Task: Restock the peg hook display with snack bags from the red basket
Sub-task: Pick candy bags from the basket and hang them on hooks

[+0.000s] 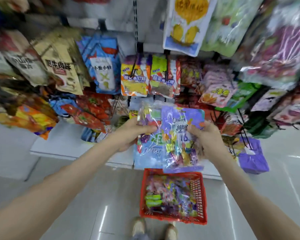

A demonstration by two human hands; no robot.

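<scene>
My left hand [128, 134] grips a blue-and-clear plastic snack bag [145, 151]. My right hand [205, 135] grips a purple snack bag [182, 129] overlapping it, above the red plastic basket [202, 196] on the floor.

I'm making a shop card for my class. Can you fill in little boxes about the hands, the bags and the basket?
left hand: holds a blue candy bag
right hand: holds a purple candy bag, overlapping the blue one
red basket: on the floor below the hands, more bags inside
peg display: many snack bags hanging on hooks
shoes: at the bottom edge, near the basket
</scene>
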